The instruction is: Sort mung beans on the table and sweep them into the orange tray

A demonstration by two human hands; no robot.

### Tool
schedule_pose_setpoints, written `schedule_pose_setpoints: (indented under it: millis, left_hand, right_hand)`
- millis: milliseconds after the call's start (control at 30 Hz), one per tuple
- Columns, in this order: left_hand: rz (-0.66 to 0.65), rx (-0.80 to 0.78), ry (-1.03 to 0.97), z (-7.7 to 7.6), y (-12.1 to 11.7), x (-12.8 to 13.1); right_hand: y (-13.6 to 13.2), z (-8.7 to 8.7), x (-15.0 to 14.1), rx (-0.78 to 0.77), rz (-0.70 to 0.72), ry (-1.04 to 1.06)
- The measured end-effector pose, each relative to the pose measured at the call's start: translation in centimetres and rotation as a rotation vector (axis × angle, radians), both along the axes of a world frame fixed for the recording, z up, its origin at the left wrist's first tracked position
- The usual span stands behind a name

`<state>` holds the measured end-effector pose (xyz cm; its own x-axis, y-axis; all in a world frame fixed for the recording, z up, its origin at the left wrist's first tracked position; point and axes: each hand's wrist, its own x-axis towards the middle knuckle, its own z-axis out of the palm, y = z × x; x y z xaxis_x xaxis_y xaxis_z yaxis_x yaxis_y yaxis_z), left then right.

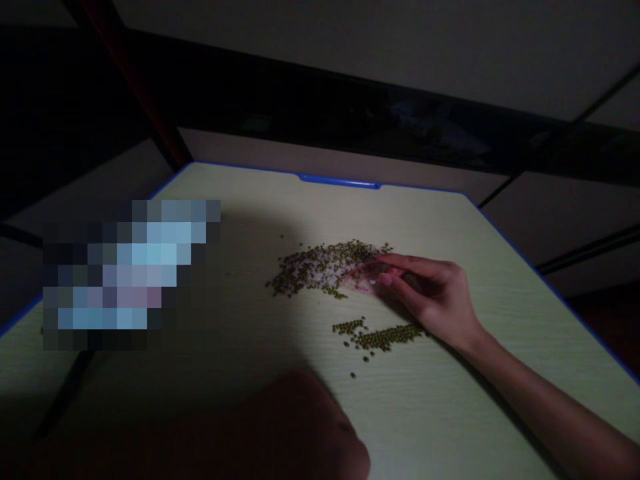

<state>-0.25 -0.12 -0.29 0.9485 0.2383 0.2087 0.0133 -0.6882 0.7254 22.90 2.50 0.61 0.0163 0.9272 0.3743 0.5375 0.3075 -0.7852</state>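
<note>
Thumb and fingers of my right hand (pixel 435 293) pinch a clear plastic piece (pixel 364 277) with a curved edge and pink marks. Its edge meets the right side of a pile of green beans mixed with white grains (pixel 320 267). Closer to me, below that hand, lies a loose strip of green beans (pixel 385 337), with a few single beans beside it. At the bottom, in deep shadow, my left hand (pixel 320 427) is a dark rounded shape near the table's front. Its fingers cannot be made out.
The pale wood-grain table (pixel 240 193) has a blue rim and a blue handle-like strip (pixel 340 181) at its far edge. A pixelated patch (pixel 145 267) hides something on the left. Behind stand pale panels (pixel 350 40) with a dark glossy band.
</note>
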Motion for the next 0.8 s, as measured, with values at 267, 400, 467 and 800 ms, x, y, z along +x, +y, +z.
schedule_pose_setpoints:
  millis: [267, 400, 467, 800]
  left_hand:
    - [-0.010, 0.013, 0.012, 0.13, -0.03, 0.17]
    - [-0.014, 0.005, 0.021, 0.19, 0.00, 0.11]
    - [-0.013, 0.001, 0.021, 0.20, 0.00, 0.07]
    - [-0.012, -0.002, 0.005, -0.03, -0.05, 0.02]
  right_hand:
    - [0.02, -0.01, -0.04, -0.006, 0.016, -0.012]
    - [0.01, -0.06, -0.06, -0.015, 0.000, -0.011]
    - [0.04, -0.09, -0.07, -0.016, -0.002, -0.013]
    - [0.14, 0.04, -0.25, -0.032, 0.016, -0.012]
